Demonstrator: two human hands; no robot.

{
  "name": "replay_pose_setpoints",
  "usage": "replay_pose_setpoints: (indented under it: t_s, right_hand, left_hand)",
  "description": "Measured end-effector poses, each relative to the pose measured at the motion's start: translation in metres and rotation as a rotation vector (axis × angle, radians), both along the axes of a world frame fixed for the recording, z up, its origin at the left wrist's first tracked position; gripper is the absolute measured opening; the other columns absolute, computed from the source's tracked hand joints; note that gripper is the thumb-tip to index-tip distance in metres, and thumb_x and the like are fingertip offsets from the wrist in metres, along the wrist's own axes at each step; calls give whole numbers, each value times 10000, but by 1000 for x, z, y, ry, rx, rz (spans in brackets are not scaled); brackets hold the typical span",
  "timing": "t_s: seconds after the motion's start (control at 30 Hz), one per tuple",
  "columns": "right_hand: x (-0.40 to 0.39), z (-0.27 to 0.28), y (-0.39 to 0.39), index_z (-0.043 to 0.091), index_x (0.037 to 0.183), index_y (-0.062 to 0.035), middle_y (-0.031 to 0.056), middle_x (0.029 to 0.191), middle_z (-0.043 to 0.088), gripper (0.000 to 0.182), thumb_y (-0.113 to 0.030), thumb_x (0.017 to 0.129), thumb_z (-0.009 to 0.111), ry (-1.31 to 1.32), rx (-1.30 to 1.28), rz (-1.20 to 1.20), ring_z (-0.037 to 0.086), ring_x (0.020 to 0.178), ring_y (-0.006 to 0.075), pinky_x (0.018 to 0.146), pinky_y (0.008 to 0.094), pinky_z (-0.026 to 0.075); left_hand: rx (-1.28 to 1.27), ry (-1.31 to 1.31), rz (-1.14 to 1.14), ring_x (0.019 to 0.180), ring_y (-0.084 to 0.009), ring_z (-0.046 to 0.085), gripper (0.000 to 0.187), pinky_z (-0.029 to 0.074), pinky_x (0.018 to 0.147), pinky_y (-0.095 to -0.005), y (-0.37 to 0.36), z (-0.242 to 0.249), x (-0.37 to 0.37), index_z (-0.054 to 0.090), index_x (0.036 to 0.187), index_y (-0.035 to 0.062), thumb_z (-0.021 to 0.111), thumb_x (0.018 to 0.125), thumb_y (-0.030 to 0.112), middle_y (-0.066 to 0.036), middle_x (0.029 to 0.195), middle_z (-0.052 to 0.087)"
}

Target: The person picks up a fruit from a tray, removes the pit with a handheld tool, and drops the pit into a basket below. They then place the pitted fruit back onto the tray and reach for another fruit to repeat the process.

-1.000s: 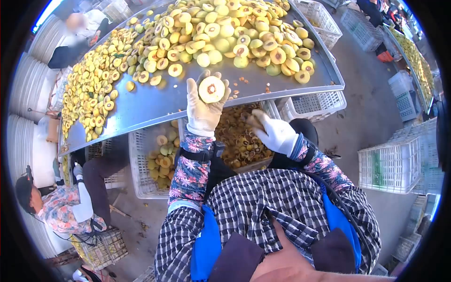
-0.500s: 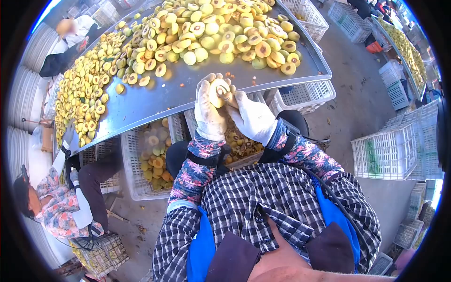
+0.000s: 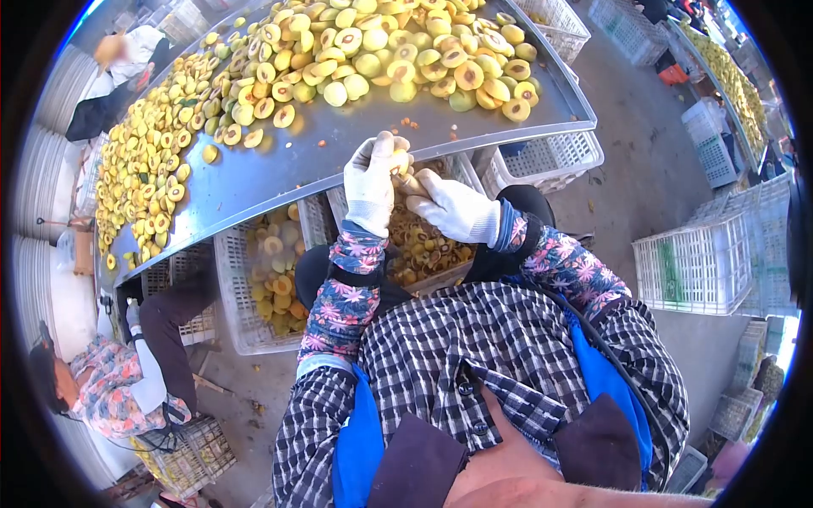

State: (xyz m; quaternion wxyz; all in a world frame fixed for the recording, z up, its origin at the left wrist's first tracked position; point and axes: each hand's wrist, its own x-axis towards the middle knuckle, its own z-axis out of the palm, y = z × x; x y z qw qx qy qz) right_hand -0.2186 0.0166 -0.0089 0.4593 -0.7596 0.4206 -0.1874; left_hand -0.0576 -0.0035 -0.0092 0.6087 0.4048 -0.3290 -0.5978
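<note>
Fruit is held up in the left hand at the near edge of the table, roughly midway between its corners as seen. The piece is pinched by the left fingers, which are curled around it. The right hand is brought close beside it with the fingers bent inward; whether anything is pinched in them, or touched, cannot be told, as the contact is too small and partly covered.

For good control, the piece is best gripped by its rim, with the cut face left free and turned toward the right hand. Pressure should be kept light, since soft flesh could be bruised or torn, and left fingertips are best kept out of the right hand's path.

Smooth, bluish-grey metal is shown by the table, with reddish crumbs scattered near its near edge. Domed, yellow-green fruit halves are heaped toward the far edge, some with dark hollows showing. Pale knit gloves are worn, stained tan at the fingertips. Below the near edge, brownish, ragged scraps and, farther left, a slotted white plastic crate of rounded fruit are seen.
</note>
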Motion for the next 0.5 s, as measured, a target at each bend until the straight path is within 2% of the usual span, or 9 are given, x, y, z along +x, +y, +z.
replay_pose_setpoints:
  t_s: [0.07,0.1,0.17,0.2,0.27,0.37,0.4,0.47,0.5]
  right_hand:
    - [-3,-11,-1,435,1092,-2,189,802,614,376,-340,949,518,-71,-282,13,623,669,318,620,382,490]
    - [-3,-10,0,435,1092,-2,189,802,614,376,-340,949,518,-69,-280,13,623,669,318,620,382,490]
    - [-4,-3,2,469,1061,-46,63,678,544,370,-397,960,526,-420,496,70,541,515,165,470,285,425]
    - [-5,2,3,469,1061,-46,63,678,544,370,-397,960,526,-418,499,70,541,515,165,470,285,425]
    - [-5,11,9,496,1017,-90,-15,601,449,374,-459,960,519,-647,876,-4,417,421,79,375,215,310]
    - [-5,15,11,508,990,-100,-14,578,433,380,-479,957,513,-667,960,-41,384,387,81,354,216,279]
    - [-5,15,11,515,977,-105,-13,566,425,384,-489,956,510,-676,1000,-60,367,370,82,343,216,264]
    - [-7,11,10,519,971,-109,-18,563,416,382,-490,958,504,-738,1027,-44,356,367,78,341,215,253]
    - [-9,8,10,524,965,-112,-22,560,407,380,-491,961,497,-801,1054,-28,345,364,74,338,214,242]
  left_hand:
    - [25,-30,-40,697,-194,651,268,539,608,-296,-1,0,2,646,930,5,646,914,273,-111,844,670]
    - [28,-28,-40,697,-194,651,268,539,608,-296,-2,2,5,646,930,5,646,914,273,-111,844,670]
    - [160,-45,-222,706,-259,671,355,563,660,-336,-3,8,9,636,943,-6,589,940,346,-149,880,671]
    - [163,-43,-221,706,-259,671,355,563,660,-336,-4,10,9,636,943,-6,589,940,346,-149,880,671]
    - [139,23,-262,737,-298,673,401,566,680,-370,-3,11,8,617,984,-12,584,937,385,-175,916,663]
    - [150,110,-309,870,-325,665,465,567,741,-401,-4,1,8,560,1145,-2,571,938,415,-188,1069,627]
    - [148,111,-310,870,-325,665,465,567,741,-401,-3,-1,7,560,1145,-2,571,938,415,-188,1069,627]
    - [-91,359,-354,1033,-331,618,534,549,839,-420,4,-5,2,449,1303,31,547,950,420,-183,1234,551]
    - [-128,442,-379,1126,-337,569,545,516,920,-447,4,-9,0,386,1377,90,554,951,387,-166,1322,492]
